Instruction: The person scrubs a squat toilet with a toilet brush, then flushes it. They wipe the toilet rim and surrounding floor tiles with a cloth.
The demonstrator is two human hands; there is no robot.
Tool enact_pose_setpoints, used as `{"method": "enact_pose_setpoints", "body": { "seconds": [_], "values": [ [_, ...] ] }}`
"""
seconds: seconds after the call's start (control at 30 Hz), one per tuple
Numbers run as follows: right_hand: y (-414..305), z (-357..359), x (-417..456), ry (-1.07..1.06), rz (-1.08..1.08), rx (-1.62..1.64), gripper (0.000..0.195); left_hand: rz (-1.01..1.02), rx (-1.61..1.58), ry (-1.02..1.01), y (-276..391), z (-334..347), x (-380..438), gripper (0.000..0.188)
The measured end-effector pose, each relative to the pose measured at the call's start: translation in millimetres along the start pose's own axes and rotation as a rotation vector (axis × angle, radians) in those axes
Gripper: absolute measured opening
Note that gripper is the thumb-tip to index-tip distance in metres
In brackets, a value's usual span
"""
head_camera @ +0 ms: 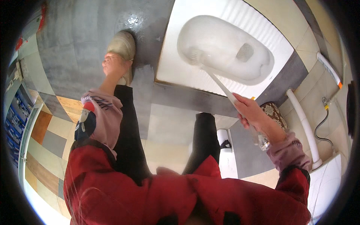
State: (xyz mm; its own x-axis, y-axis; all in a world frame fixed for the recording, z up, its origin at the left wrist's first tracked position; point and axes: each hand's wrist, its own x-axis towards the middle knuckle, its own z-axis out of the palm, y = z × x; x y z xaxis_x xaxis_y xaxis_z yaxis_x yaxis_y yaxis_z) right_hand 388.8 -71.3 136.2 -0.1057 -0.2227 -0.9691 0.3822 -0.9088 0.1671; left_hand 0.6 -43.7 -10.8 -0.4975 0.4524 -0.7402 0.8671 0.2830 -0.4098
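My right hand (250, 110) is closed around the long white handle of a toilet brush (219, 82). The brush's bristle head lies in the left end of the bowl of a white ceramic squat toilet (168, 66), low against the near wall. Over my beige shoe (121, 42), my left hand (116, 64) is held with its fingers curled; whether it rests on the shoe or grips anything, I cannot tell. The toilet's drain opening shows as a grey patch in the bowl's right half.
A wet patch shines on the grey floor tiles (133, 21). Right of the toilet stand a brown patterned bin (271, 111), a white pipe (302, 118) and a thin hose (320, 137) by the wall. A glass-like door edge (26, 140) is at the left.
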Motion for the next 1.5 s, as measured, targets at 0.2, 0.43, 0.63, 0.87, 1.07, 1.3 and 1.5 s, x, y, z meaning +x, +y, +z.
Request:
{"method": "enact_pose_setpoints", "body": {
  "seconds": [0.2,0.43,0.63,0.87,1.07,1.3,1.5],
  "values": [
    [25.5,1.0,5.3,0.061,-0.02,-0.136,0.042,-0.006,0.009,0.0,8.5,-4.6,1.4,0.097],
    [96.8,-100.0,51.3,0.392,0.035,-0.233,0.036,-0.051,-0.007,-0.014,1.7,-4.5,1.0,0.098],
    [97.2,-133.4,190.8,0.692,-0.472,-0.463,0.019,-0.004,0.003,0.047,4.6,-5.2,2.0,0.1],
    [9.4,42.1,125.9,0.322,-0.503,1.167,0.033,-0.041,-0.029,-0.001,7.2,-6.5,-2.4,0.097],
    [29.3,135.7,104.0,0.344,-0.586,0.158,0.044,-0.029,-0.006,-0.009,8.5,-9.2,-3.8,0.099],
    [159.5,-17.5,95.5,0.521,-0.286,-0.389,0.044,-0.03,0.01,-0.007,1.1,-0.1,3.5,0.102],
    [133.2,-122.7,155.6,0.668,-0.239,-0.58,0.04,0.012,0.022,0.078,-6.3,6.5,13.4,0.1]
  ]
}}
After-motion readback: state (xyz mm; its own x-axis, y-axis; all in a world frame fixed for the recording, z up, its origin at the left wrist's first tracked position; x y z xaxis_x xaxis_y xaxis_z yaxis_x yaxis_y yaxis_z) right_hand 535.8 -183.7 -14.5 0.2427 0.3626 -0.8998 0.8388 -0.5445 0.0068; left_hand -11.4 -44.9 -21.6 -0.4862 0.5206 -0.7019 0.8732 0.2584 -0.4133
